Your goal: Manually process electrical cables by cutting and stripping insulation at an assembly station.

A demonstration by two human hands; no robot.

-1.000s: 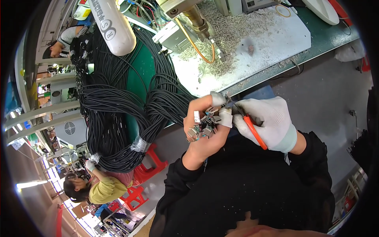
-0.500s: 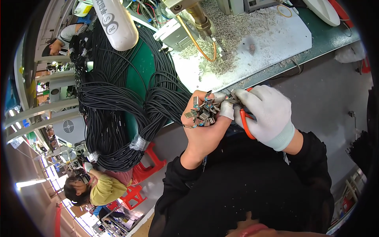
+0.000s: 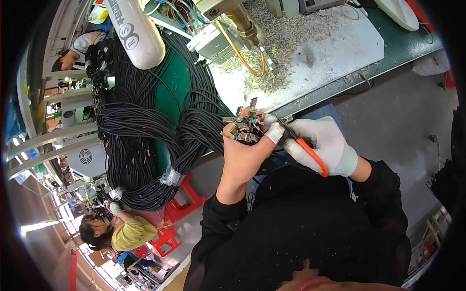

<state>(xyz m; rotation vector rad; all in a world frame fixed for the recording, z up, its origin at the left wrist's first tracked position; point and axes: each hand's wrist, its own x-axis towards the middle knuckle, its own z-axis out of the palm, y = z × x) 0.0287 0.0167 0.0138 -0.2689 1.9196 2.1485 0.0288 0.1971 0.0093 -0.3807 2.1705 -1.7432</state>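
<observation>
My left hand [image 3: 246,157], bare but for white covers on the thumb and a fingertip, is closed round a bunch of cable ends. Their metal connectors [image 3: 246,127] fan out above the fist, with bits of blue showing. In my white-gloved right hand [image 3: 324,143] is a pair of pliers with orange handles [image 3: 313,156]. The pliers' dark jaws [image 3: 285,127] reach to the tip of my left thumb. What lies between the jaws is too small to make out. Black cables hang below my left fist, partly hidden by my hands.
Thick coils of black cable [image 3: 141,121] cover the green bench at left. A machine head [image 3: 242,26] with a yellow tube stands over a white board [image 3: 340,46] strewn with small metal scraps. A white cylinder [image 3: 138,36] juts in above. A person in yellow [image 3: 131,233] sits at lower left.
The pliers have turned, so the orange handle now slants down to the right and the jaws show more. My left hand and the connectors have shifted slightly left and up.
</observation>
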